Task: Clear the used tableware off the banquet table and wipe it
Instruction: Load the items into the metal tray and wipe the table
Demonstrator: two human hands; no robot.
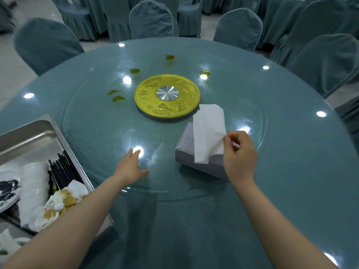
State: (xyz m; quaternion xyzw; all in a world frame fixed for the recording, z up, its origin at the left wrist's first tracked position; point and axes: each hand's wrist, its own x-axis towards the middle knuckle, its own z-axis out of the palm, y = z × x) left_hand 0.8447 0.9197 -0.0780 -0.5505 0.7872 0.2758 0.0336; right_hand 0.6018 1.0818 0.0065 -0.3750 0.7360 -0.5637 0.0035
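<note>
Steel rectangular tray (58, 136) at the table's left edge holds stacked white cups (34, 189), black chopsticks (62, 171), a patterned plate (7, 189) and sauce-stained paper napkins (60, 202). Beside it the left hand (130, 167) rests flat, fingers spread, on the round teal glass-topped banquet table (272, 171). Yellowish sauce spills (116, 96) dot the glass near the gold turntable disc (167, 96), whose markings cannot be read. Right hand (240, 154) pinches a white tissue (208, 133) rising from the grey tissue box (202, 166).
</note>
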